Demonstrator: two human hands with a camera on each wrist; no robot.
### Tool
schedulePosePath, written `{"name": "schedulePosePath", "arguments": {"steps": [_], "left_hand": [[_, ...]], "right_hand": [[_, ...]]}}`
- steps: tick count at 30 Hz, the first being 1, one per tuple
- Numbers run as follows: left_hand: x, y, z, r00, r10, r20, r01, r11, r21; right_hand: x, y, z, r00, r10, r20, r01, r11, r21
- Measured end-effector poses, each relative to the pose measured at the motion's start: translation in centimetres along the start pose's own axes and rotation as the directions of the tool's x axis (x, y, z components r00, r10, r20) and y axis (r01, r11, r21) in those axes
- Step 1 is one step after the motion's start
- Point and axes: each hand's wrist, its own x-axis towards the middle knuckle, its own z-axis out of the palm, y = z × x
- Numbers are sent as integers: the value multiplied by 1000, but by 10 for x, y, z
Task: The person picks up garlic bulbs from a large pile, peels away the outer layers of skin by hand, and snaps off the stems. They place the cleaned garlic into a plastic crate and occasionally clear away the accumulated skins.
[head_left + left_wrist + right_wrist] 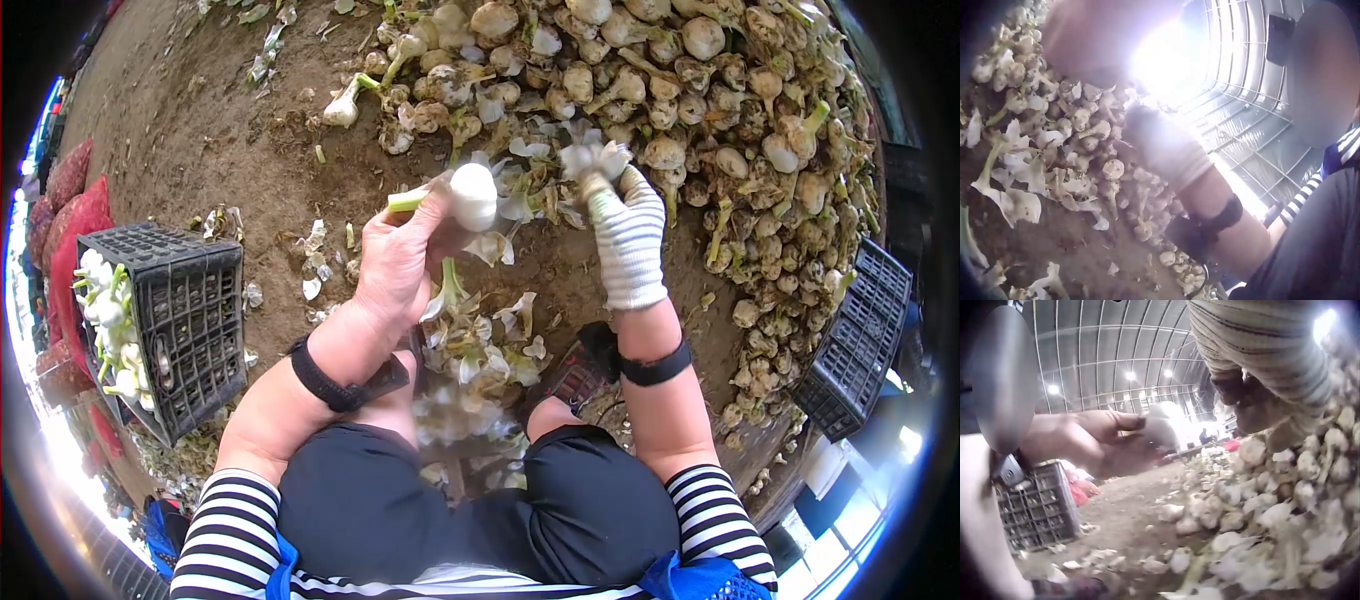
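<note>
In the head view my bare left hand [392, 268] grips a smooth white garlic bulb [474, 197], its cut green stem [406, 201] poking out to the left past the thumb. The same bulb [1163, 428] shows glare-bright in the right wrist view. To the right, my right hand [630, 245], in a striped knit glove, pinches papery garlic skin [592, 160] between thumb and fingers, blurred and apart from the bulb. Loose peeled skins [490, 250] lie on the soil below both hands. Glare and blur hide most of the fingers in the left wrist view.
A large heap of unpeeled garlic [700, 90] spreads across the back and right. On the left stands a black crate [190, 325] with white bulbs in it, beside red mesh sacks [90, 215]. Another black crate [855, 340] sits at the far right. Brown soil [200, 120] shows at the back left.
</note>
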Motion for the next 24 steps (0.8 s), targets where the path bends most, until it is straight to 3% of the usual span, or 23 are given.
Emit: {"name": "schedulePosePath", "arguments": {"steps": [1,3,4,5,6,7,8,9,11,12,13,14,15,16,17,18,19,21,22,23,24], "left_hand": [[1,1,-1,1000,0,0,0,1000,-2],[6,6,-4,999,-40,25,41,999,-31],[10,12,-4,997,-71,-15,68,989,-131],[15,17,-13,999,-31,18,33,988,-152],[20,21,-22,1000,6,25,-1,979,-204],[23,24,-28,998,48,27,-39,965,-258],[24,25,-32,999,31,-33,-40,947,-319],[26,21,-37,999,34,-29,-41,948,-317],[26,12,-44,998,-35,44,52,876,-480],[24,13,-37,997,-83,-10,69,890,-450],[23,11,-37,996,-84,-12,69,889,-452],[23,11,-37,994,-109,22,107,890,-443],[24,11,-36,989,-132,61,145,890,-433],[21,14,-29,990,-138,38,141,886,-442],[22,14,-30,990,-137,44,142,884,-445],[23,13,-33,987,-155,42,158,888,-432],[23,12,-35,984,-173,38,173,892,-418],[21,11,-30,976,-217,-27,191,905,-380],[20,9,-31,973,-228,-21,207,914,-348],[20,8,-30,972,-237,-13,220,922,-317],[19,8,-27,970,-239,-46,216,933,-289]], "right_hand": [[-4,2,2,1000,0,1,0,1000,-2],[-11,11,1,959,-143,247,233,892,-388],[-8,17,-1,967,43,249,56,924,-378],[4,25,-7,969,45,241,51,926,-375],[21,30,-17,944,-273,187,327,684,-653],[31,34,-24,795,-556,243,455,282,-845],[30,20,-18,937,-305,172,295,422,-857],[34,26,-13,936,-309,170,295,423,-857],[46,56,-2,840,-404,362,415,48,-908],[45,67,8,910,-242,336,346,-5,-938],[38,76,12,943,32,331,332,-24,-943],[20,87,16,896,169,411,439,-198,-876],[-4,88,21,815,317,485,556,-194,-808],[-31,78,31,694,439,571,664,-84,-743],[-58,88,35,625,428,653,685,102,-722],[-68,83,28,304,683,665,679,334,-654],[-77,94,18,218,657,722,731,380,-567],[-69,100,31,427,724,541,584,236,-777],[-55,89,22,425,628,652,538,404,-740],[-46,98,12,546,507,667,503,438,-745],[-33,100,13,714,528,460,329,327,-886]]}}
